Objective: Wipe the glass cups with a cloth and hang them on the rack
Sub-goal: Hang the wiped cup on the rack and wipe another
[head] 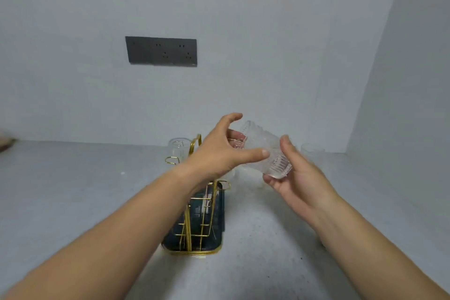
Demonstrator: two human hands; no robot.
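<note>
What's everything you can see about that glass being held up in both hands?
The glass cup is clear, with a ribbed, cut pattern down its wall. It is held in the air, tilted, one end up-left, the other down-right, near the gold wire rack. The right hand cradles its lower end, thumb on its side; the left hand grips its upper end, thumb on its wall. No cloth touches it.

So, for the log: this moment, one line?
right hand: holds ribbed glass | left hand: thumb on it | rack: beneath hands
</note>
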